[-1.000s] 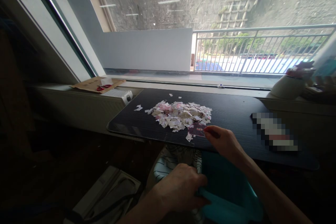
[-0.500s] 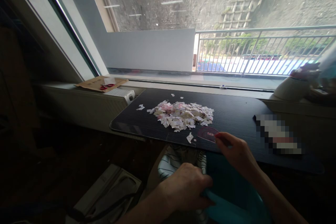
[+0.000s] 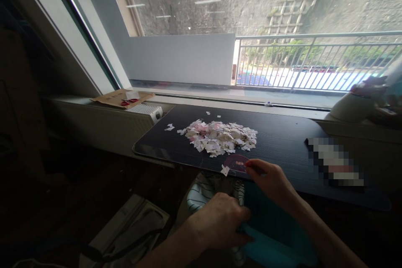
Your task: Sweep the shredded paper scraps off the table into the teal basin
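Pinching the right end of a pink see-through half-round plastic piece [image 3: 233, 161], protractor-like, is the right hand [image 3: 266, 172]; thumb and fingertips clamped together on it; piece sits low along the near edge of the black wood-grain tabletop [image 3: 278, 134], in front of the paper-scrap pile [image 3: 221, 136]; can't tell if it's resting on the surface or just above; one loose white scrap [image 3: 225, 170] at its left end, near the table edge; left hand [image 3: 220, 220] lower, fingers closed around the rim of a teal plastic bin [image 3: 276, 251], below table level; striped fabric [image 3: 195, 196] just behind that hand; more loose scraps [image 3: 169, 127] left of the pile; pixelated dark object [image 3: 336, 161] on the table's right side; red-handled scissors [image 3: 128, 102] on a brown paper envelope [image 3: 108, 98], by the window, far left of the table.
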Demonstrator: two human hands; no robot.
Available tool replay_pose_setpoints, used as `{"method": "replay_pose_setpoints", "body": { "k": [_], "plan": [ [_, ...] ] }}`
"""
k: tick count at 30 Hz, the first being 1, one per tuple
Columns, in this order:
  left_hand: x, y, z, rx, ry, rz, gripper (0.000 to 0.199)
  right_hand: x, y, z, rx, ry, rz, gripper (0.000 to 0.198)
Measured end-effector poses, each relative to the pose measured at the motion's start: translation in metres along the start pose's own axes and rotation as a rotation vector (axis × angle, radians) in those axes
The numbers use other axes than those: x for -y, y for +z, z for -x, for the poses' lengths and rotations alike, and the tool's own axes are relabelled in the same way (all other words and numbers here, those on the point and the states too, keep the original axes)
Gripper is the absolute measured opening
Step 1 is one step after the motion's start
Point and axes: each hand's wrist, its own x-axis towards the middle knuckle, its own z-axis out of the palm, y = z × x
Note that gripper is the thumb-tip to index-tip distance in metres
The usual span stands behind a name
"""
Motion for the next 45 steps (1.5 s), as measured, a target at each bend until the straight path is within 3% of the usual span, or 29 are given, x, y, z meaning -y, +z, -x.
{"method": "replay_pose_setpoints", "body": {
  "k": [7, 12, 17, 19, 24, 31, 45],
  "plan": [
    [0.000, 0.001, 0.001, -0.004, -0.007, 0.001, 0.030, 0.001, -0.004, 0.007, -0.055, 0.020, 0.016, 0.021],
    [0.000, -0.001, 0.004, 0.004, -0.016, 0.013, 0.028, 0.000, -0.006, 0.008, 0.016, -0.030, -0.003, 0.020],
    [0.004, -0.003, 0.014, -0.004, -0.069, 0.026, 0.028, -0.018, -0.020, -0.012, -0.211, 0.024, 0.105, 0.026],
    [0.007, -0.003, 0.020, -0.012, -0.105, 0.026, 0.026, -0.025, -0.023, -0.024, -0.242, 0.035, 0.172, 0.027],
    [0.014, -0.003, 0.029, -0.029, -0.182, 0.027, 0.021, -0.027, -0.020, -0.040, -0.212, 0.007, 0.194, 0.029],
    [0.023, -0.004, 0.036, -0.056, -0.222, 0.079, 0.016, -0.035, -0.028, -0.022, -0.114, 0.016, 0.134, 0.026],
    [0.025, -0.016, 0.043, -0.028, -0.247, 0.112, 0.013, -0.038, -0.025, -0.016, -0.129, 0.021, 0.018, 0.025]
  ]
}}
